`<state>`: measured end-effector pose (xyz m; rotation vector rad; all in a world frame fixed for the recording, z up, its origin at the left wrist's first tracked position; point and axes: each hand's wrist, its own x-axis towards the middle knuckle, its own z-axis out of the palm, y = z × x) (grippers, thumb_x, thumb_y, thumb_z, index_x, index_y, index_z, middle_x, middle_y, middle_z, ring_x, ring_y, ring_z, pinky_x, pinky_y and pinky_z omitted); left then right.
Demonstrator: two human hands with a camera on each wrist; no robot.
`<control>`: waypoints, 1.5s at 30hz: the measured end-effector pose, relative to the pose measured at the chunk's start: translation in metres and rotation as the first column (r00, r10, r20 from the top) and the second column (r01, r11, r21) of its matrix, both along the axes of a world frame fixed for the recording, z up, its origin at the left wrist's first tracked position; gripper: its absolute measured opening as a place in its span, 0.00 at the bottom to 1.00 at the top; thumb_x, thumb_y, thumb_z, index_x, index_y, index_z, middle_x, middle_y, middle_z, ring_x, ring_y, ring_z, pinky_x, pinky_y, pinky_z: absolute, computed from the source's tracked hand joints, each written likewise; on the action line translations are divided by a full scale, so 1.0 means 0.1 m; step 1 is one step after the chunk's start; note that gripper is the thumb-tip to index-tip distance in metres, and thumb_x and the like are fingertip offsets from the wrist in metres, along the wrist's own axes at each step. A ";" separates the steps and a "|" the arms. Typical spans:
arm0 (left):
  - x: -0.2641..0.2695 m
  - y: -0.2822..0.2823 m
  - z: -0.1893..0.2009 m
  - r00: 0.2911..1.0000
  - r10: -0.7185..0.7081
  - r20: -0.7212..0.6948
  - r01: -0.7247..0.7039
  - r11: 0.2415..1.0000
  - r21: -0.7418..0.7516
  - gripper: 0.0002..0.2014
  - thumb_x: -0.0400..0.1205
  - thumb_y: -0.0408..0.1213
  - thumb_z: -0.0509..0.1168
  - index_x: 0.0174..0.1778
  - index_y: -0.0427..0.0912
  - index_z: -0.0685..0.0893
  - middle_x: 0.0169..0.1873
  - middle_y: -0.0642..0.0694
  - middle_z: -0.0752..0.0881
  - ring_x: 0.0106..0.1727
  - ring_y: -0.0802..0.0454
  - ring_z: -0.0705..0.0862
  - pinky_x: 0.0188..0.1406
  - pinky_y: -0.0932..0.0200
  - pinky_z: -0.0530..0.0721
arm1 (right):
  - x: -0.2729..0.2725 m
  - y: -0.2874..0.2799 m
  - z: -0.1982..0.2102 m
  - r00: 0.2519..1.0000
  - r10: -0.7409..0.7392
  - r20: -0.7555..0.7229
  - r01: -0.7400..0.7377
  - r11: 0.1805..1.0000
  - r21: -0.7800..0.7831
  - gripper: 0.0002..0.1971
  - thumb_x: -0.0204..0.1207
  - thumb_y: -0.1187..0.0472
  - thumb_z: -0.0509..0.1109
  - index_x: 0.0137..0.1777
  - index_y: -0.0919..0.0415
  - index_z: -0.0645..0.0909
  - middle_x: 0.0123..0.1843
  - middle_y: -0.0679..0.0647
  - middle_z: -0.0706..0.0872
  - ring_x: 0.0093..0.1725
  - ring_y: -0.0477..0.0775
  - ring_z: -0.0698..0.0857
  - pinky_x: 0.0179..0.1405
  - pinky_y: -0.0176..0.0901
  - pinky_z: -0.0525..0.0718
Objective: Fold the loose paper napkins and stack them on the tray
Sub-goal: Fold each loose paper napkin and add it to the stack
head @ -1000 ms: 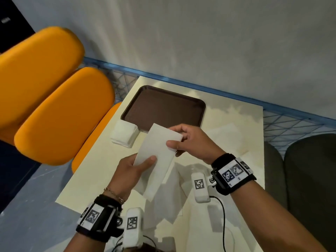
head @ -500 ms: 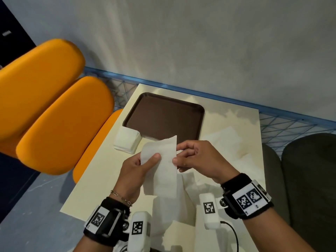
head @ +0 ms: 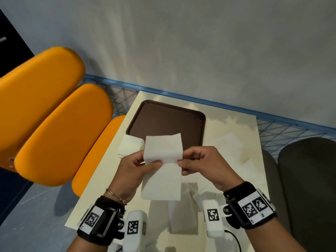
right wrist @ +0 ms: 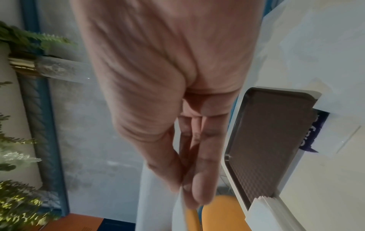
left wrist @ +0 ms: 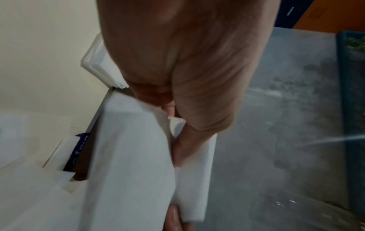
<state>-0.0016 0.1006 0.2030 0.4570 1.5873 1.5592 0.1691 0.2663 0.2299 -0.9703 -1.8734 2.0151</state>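
A white paper napkin (head: 163,164) is held in the air above the near middle of the cream table (head: 101,190), gripped from both sides. The left hand (head: 132,171) pinches its left edge between thumb and curled fingers, and the right hand (head: 201,164) pinches its right edge the same way; the left wrist view shows the thumb pressed on the sheet where it bends. The upper part of the napkin is turned over along a crease at the level of the fingers, and the lower part hangs down toward the person. Beyond the hands lies a dark brown tray (head: 181,113) on the far part of the table, its floor bare. A stack of folded napkins (head: 130,146) sits on the table touching the tray's near left corner. Loose unfolded napkins (head: 231,148) lie spread on the right side of the table and under the hands. Orange chairs (head: 54,124) stand to the left, and a dark grey seat (head: 307,179) to the right.
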 end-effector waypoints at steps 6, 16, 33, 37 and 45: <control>-0.17 -0.07 0.05 0.999 -0.039 0.014 0.039 0.999 0.005 0.13 0.85 0.25 0.70 0.59 0.44 0.93 0.53 0.49 0.95 0.53 0.48 0.94 0.46 0.55 0.93 | -0.08 -0.07 0.12 1.000 0.023 0.009 -0.024 0.984 0.176 0.13 0.78 0.78 0.75 0.47 0.62 0.96 0.46 0.61 0.96 0.44 0.65 0.95 0.51 0.50 0.95; -0.21 -0.13 0.04 0.926 0.027 0.377 -0.015 0.999 -0.034 0.26 0.79 0.65 0.68 0.72 0.60 0.85 0.59 0.45 0.92 0.64 0.40 0.90 0.53 0.43 0.93 | -0.24 -0.21 0.26 0.994 -0.089 0.068 0.050 0.893 0.448 0.13 0.81 0.71 0.76 0.48 0.52 0.97 0.57 0.40 0.94 0.38 0.52 0.95 0.51 0.50 0.95; -0.08 -0.16 0.14 0.778 -0.144 0.612 0.148 0.988 0.044 0.11 0.86 0.30 0.68 0.55 0.34 0.96 0.49 0.37 0.91 0.41 0.51 0.88 0.34 0.66 0.89 | -0.16 -0.36 0.39 0.986 0.164 0.021 -0.139 0.755 0.640 0.06 0.79 0.58 0.84 0.53 0.47 0.94 0.56 0.37 0.93 0.59 0.44 0.90 0.58 0.31 0.84; -0.03 -0.19 0.18 0.946 -0.248 0.208 0.255 0.967 -0.004 0.15 0.92 0.42 0.61 0.67 0.47 0.92 0.65 0.43 0.92 0.66 0.42 0.90 0.68 0.47 0.88 | -0.10 -0.31 0.36 0.995 0.095 -0.019 -0.070 0.842 0.534 0.07 0.78 0.62 0.84 0.50 0.49 0.91 0.49 0.43 0.93 0.52 0.47 0.92 0.52 0.51 0.90; -0.04 -0.22 0.27 0.962 0.005 -0.272 0.012 0.998 0.063 0.20 0.77 0.54 0.73 0.65 0.57 0.87 0.53 0.56 0.93 0.54 0.52 0.91 0.46 0.54 0.93 | -0.04 -0.27 0.29 0.998 -0.054 -0.017 0.056 0.878 0.475 0.09 0.77 0.61 0.85 0.51 0.46 0.91 0.50 0.42 0.94 0.52 0.46 0.92 0.51 0.60 0.90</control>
